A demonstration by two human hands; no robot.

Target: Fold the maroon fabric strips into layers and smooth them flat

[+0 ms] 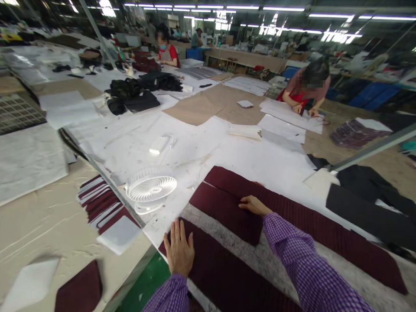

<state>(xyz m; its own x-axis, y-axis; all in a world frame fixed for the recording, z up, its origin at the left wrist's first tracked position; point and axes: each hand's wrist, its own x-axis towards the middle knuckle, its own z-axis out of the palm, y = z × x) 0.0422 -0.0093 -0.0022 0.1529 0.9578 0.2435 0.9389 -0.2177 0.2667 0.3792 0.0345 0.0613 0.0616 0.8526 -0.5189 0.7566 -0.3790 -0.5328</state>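
My left hand (178, 251) lies flat, fingers stretched, on the left end of a long row of overlapped maroon fabric pieces (224, 268) near me. My right hand (255, 205) has its fingers closed together at the upper edge of a single maroon fabric piece (224, 212); the exact grip is partly hidden. That piece lies slanted across the speckled grey-white table top, its far side against a second long row of overlapped maroon pieces (302, 212) that runs off to the right.
A white fan (151, 188) stands beyond my left hand. On the left table are a fanned stack of maroon and white pieces (105, 203) and a loose maroon piece (79, 288). Black fabric (364, 212) lies at right near a metal pole (373, 149). A co-worker (307, 86) leans over papers opposite.
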